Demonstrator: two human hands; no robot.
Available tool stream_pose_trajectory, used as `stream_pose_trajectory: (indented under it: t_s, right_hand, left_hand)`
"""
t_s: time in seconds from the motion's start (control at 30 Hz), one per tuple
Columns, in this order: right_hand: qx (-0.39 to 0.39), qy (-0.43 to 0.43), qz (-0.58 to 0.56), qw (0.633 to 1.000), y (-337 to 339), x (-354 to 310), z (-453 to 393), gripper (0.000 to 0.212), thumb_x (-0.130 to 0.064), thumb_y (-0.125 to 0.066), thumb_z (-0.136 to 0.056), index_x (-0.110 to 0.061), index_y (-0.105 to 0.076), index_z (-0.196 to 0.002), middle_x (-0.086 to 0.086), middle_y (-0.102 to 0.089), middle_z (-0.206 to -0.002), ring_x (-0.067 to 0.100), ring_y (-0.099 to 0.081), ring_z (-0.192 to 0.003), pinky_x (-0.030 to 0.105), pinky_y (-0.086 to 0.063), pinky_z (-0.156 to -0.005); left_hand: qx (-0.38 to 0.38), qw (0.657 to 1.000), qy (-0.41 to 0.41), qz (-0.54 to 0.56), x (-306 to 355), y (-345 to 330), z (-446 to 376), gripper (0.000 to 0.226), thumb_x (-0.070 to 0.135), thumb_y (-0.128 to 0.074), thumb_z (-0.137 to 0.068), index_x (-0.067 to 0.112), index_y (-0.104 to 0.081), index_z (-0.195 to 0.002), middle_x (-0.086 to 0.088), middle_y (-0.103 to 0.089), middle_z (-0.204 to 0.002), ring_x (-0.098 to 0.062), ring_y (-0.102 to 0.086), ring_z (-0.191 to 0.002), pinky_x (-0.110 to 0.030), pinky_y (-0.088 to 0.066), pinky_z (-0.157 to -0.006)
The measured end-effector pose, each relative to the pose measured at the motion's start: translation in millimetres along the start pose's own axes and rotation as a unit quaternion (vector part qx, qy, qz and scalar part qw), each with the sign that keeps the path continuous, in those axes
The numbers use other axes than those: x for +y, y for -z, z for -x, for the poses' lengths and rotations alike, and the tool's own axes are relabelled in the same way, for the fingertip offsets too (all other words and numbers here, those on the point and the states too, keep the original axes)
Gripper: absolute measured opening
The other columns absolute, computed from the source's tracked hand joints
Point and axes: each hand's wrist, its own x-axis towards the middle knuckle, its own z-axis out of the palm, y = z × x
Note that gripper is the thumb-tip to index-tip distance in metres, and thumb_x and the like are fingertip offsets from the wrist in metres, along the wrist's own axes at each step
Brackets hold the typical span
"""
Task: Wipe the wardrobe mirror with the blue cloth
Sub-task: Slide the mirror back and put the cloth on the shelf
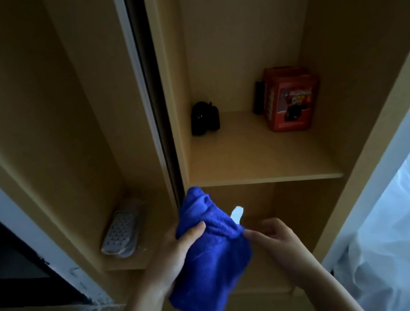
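I hold the blue cloth (213,262) bunched up in front of the lower wardrobe shelves. My left hand (176,259) grips its left side, thumb pressed on top. My right hand (276,240) pinches the cloth's right corner, just below a small white tag (236,214). The sliding door's edge (149,97) with its pale frame runs vertically just left of centre, above the cloth. I cannot make out a mirror surface from this angle.
On the open wardrobe shelf (261,173) stand a red box (291,101), a dark cylinder (257,97) and a black object (203,117). Grey slippers in plastic (122,230) lie on a lower left shelf. White bedding (405,219) fills the right.
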Motion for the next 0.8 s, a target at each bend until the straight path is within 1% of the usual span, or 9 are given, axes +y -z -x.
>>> stream_pose_trajectory:
  t_s: [0.07,0.17,0.27,0.33,0.43,0.53,0.63,0.73,0.8]
  right_hand:
    - [-0.026,0.065,0.048,0.996,15,-6,-6,0.066,-0.054,-0.079,-0.058,-0.019,-0.058,-0.11,-0.002,-0.06,-0.112,0.013,-0.057,-0.104,0.037,-0.049,-0.092]
    - [-0.061,0.146,0.084,0.984,28,-19,-10,0.057,-0.065,-0.075,-0.055,-0.026,-0.064,-0.094,-0.005,-0.055,-0.108,0.009,-0.058,-0.098,0.029,-0.051,-0.086]
    - [-0.062,0.172,0.111,0.977,35,-29,-16,0.055,-0.064,-0.064,-0.057,-0.024,-0.064,-0.095,-0.009,-0.049,-0.11,0.011,-0.055,-0.096,0.025,-0.05,-0.081]
    - [-0.077,0.169,0.101,0.977,41,-32,-20,0.05,-0.056,-0.065,-0.063,-0.017,-0.064,-0.094,-0.008,-0.05,-0.113,0.016,-0.056,-0.096,0.031,-0.052,-0.083]
    - [-0.105,0.188,-0.012,0.977,47,-34,-23,0.024,-0.029,-0.067,-0.079,-0.007,-0.064,-0.088,0.004,-0.057,-0.115,0.022,-0.06,-0.099,0.039,-0.053,-0.085]
    - [-0.14,0.2,-0.115,0.963,51,-38,-25,0.021,-0.022,-0.067,-0.081,-0.003,-0.06,-0.086,0.015,-0.065,-0.091,0.025,-0.063,-0.08,0.032,-0.054,-0.07]
    - [-0.167,0.204,-0.147,0.953,47,-39,-24,0.004,-0.014,-0.059,-0.077,-0.01,-0.061,-0.079,0.009,-0.06,-0.071,0.018,-0.057,-0.064,0.024,-0.047,-0.057]
    - [-0.189,0.216,-0.125,0.95,43,-39,-24,0.018,-0.004,-0.054,-0.072,-0.019,-0.063,-0.069,-0.001,-0.053,-0.061,0.007,-0.047,-0.054,0.016,-0.037,-0.052]
    - [-0.224,0.231,-0.105,0.941,42,-42,-23,0.023,0.0,-0.054,-0.067,-0.021,-0.064,-0.065,-0.004,-0.054,-0.059,0.005,-0.046,-0.054,0.015,-0.037,-0.052]
  left_hand:
    - [-0.031,0.999,-0.011,-0.03,3,-13,-6,0.026,0.031,-0.071,-0.078,0.018,-0.067,-0.1,-0.004,-0.074,-0.095,-0.018,-0.071,-0.087,-0.025,-0.055,-0.072]
    - [-0.072,0.997,-0.01,-0.04,7,-25,-17,0.035,0.031,-0.068,-0.071,0.015,-0.067,-0.102,-0.008,-0.074,-0.096,-0.023,-0.071,-0.087,-0.026,-0.057,-0.07]
    - [-0.113,0.991,-0.006,-0.075,13,-35,-24,0.043,0.036,-0.073,-0.066,0.02,-0.068,-0.105,-0.005,-0.073,-0.104,-0.022,-0.069,-0.094,-0.027,-0.056,-0.077]
    - [-0.133,0.988,0.003,-0.083,15,-39,-28,0.048,0.04,-0.074,-0.062,0.021,-0.068,-0.106,-0.004,-0.072,-0.106,-0.021,-0.069,-0.096,-0.028,-0.055,-0.079]
    - [-0.146,0.985,0.027,-0.086,15,-42,-33,0.043,0.033,-0.074,-0.067,0.018,-0.067,-0.106,-0.003,-0.073,-0.103,-0.021,-0.069,-0.094,-0.026,-0.055,-0.076]
    - [-0.156,0.982,0.053,-0.094,17,-41,-37,0.041,0.027,-0.071,-0.069,0.015,-0.065,-0.107,-0.004,-0.074,-0.101,-0.022,-0.07,-0.092,-0.025,-0.056,-0.074]
    - [-0.165,0.982,0.069,-0.056,18,-32,-39,0.054,0.034,-0.077,-0.064,0.015,-0.064,-0.112,-0.008,-0.072,-0.107,-0.026,-0.068,-0.099,-0.031,-0.055,-0.082]
    - [-0.168,0.98,0.107,-0.018,19,-25,-50,0.063,0.059,-0.073,-0.057,0.022,-0.071,-0.107,-0.005,-0.07,-0.113,-0.021,-0.065,-0.106,-0.032,-0.049,-0.09]
    - [-0.143,0.98,0.138,-0.023,19,-24,-59,0.069,0.062,-0.074,-0.061,0.017,-0.068,-0.113,-0.008,-0.069,-0.114,-0.023,-0.064,-0.109,-0.037,-0.044,-0.099]
